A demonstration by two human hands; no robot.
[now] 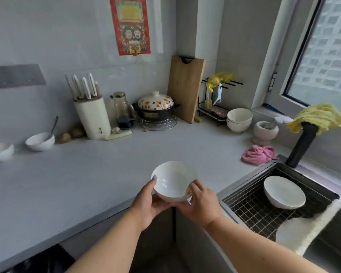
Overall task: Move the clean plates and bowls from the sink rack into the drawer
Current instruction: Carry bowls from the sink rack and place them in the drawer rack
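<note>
Both hands grip one white bowl [174,179] over the counter [87,174] edge: left hand [148,201] cupped beneath, right hand [202,203] pinching the rim. Second bowl [283,192] remains on the sink rack [250,209]. Drawer not visible. Recommend keeping support underneath and lowering the bowl level; glaze likely slippery.
</note>
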